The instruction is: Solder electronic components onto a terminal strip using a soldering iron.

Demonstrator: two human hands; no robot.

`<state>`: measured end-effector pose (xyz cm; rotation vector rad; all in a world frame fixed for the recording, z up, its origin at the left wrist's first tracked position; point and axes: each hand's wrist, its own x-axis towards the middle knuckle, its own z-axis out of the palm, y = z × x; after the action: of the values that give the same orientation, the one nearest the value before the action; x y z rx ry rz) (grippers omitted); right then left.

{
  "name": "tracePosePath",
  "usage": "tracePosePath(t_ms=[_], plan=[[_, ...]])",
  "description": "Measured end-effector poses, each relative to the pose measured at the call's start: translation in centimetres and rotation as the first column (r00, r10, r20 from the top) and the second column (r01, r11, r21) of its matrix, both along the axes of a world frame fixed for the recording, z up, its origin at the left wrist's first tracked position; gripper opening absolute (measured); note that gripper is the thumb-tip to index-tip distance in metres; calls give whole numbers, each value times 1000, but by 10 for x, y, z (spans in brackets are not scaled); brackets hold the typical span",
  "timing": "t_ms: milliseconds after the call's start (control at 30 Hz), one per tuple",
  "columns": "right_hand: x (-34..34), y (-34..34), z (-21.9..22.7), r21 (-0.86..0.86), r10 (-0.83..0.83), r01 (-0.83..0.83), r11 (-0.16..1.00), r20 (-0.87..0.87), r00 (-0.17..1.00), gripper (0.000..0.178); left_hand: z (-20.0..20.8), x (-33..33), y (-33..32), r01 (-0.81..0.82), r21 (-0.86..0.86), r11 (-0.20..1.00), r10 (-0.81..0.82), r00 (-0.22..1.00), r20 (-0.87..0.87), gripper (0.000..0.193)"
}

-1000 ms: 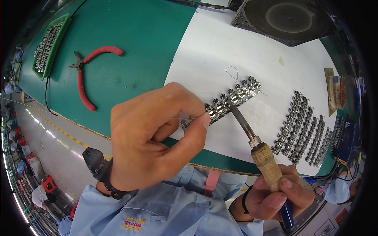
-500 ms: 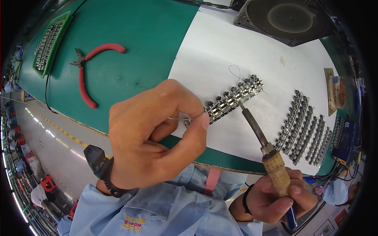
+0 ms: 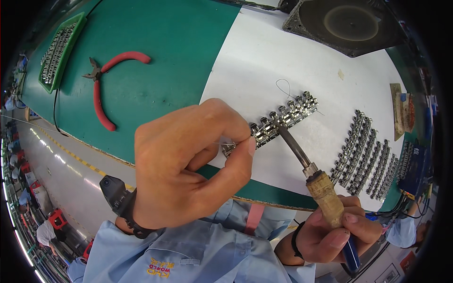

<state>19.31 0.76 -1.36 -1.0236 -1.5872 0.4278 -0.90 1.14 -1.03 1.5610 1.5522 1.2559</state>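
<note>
Item in hand: row of small metal connectors (image 3: pixel 283 118) on the white sheet (image 3: pixel 264 61) of your counter (image 3: pixel 155 80). Your left hand (image 3: pixel 188 165) pinches a thin solder wire (image 3: pixel 222 143) at the row's near end; your right hand (image 3: pixel 337 231) clenches the soldering iron (image 3: pixel 306 165), tip on mid-row. Several further connector rows (image 3: pixel 363 151) lie well to the right; whether they're finished can't be told. Red cutters (image 3: pixel 106 80) unused
</note>
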Motion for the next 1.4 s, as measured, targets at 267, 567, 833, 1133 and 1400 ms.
tracePosePath(t_ms=[267, 567, 833, 1133, 1400], plan=[[-2, 2, -1, 27, -8, 9, 1000, -5, 1000, 25, 5, 3, 2, -30, -43, 999, 28, 998, -60, 10], [2, -1, -4, 130, -39, 45, 991, -45, 998, 24, 9, -3, -9, -95, -69, 993, 102, 988, 114, 9], [13, -4, -4, 104, 182, -179, 978, -19, 983, 23, 3, -6, -3, 17, 70, 997, -15, 999, -38, 12], [8, -3, -2, 71, 152, -156, 985, 61, 987, 25, 2, -4, -1, 0, 44, 999, 2, 999, -42, 11], [7, -3, -2, 64, 109, -116, 991, 111, 988, 27, 3, -4, 0, 6, 17, 1000, -5, 997, -83, 11]])
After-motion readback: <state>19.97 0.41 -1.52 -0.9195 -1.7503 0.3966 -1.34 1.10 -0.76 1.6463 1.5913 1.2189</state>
